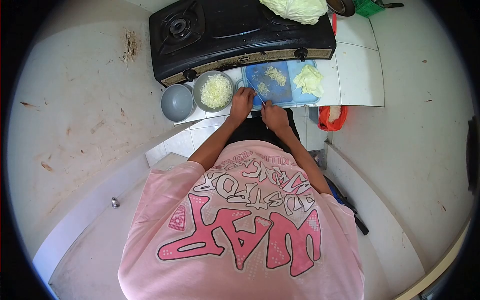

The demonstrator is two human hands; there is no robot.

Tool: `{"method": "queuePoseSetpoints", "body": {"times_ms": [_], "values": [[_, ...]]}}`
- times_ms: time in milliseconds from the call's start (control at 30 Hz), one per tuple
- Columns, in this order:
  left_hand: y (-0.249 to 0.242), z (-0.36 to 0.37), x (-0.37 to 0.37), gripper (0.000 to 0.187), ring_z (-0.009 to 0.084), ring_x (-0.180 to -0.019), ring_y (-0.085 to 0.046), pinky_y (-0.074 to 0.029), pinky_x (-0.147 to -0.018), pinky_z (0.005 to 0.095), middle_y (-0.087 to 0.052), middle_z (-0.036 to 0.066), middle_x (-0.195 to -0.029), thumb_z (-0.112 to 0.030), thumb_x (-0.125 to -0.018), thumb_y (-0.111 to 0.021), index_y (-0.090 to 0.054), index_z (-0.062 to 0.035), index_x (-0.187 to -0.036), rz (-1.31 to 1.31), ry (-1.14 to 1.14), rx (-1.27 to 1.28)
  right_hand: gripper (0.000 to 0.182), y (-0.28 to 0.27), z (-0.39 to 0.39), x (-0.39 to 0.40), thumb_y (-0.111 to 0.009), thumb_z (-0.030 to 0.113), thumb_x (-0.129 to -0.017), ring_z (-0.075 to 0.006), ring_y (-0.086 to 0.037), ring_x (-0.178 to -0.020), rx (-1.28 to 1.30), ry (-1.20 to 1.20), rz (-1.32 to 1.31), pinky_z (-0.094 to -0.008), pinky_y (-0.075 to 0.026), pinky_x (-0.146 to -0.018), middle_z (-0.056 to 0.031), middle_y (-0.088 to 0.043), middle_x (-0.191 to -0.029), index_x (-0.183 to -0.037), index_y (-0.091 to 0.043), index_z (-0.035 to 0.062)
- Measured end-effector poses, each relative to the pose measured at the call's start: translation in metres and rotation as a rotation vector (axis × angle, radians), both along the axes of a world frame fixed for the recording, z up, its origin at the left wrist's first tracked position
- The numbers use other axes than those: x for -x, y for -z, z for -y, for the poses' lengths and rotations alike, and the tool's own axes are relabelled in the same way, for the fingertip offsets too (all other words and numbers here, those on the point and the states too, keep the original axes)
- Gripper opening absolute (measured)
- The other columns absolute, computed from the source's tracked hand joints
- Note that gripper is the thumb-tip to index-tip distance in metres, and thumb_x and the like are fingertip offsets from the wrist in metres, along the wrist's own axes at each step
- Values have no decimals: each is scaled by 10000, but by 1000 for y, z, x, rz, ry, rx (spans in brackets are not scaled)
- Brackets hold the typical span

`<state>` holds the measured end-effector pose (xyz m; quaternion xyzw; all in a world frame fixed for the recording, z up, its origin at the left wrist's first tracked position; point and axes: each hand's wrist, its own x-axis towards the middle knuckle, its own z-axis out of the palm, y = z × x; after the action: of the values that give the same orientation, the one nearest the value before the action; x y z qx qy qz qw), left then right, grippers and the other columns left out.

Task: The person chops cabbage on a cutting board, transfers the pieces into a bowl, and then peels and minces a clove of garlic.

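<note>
My right hand (275, 117) is closed round the handle of a knife (259, 95), whose thin blade slants up and left over the blue cutting board (302, 99). Beside the blade, at the board's left edge, my left hand (242, 104) has its fingers curled together; what they hold, if anything, is too small to make out. Shredded cabbage (275, 75) lies in small heaps on the board, and cabbage leaves (309, 81) rest on its right side. Left of the board, a grey bowl (198, 102) holds a mound of chopped cabbage (216, 91).
A second grey bowl (178, 103) stands at the counter's left end. Behind the board is a black gas stove (240, 32) with a cabbage head (297, 9) on its right side. A red plastic bag (333, 120) sits below the counter's front edge, on the right.
</note>
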<state>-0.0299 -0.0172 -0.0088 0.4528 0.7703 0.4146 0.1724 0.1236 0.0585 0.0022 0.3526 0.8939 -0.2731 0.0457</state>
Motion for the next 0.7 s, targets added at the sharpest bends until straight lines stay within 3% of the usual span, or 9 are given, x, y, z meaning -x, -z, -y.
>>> {"method": "queuePoseSetpoints", "body": {"times_ms": [700], "values": [[-2,2,-5,128,343,-777,-671,-540,-705,431,-652,186,-895,38,-866,-653,-719,8,-972,38,-53,12,311,-10,4,1,-529,275,-998,-428,-718,-708,33,-2,35,-519,-587,-652,-253,-702,-745,-932,-591,-23]]}}
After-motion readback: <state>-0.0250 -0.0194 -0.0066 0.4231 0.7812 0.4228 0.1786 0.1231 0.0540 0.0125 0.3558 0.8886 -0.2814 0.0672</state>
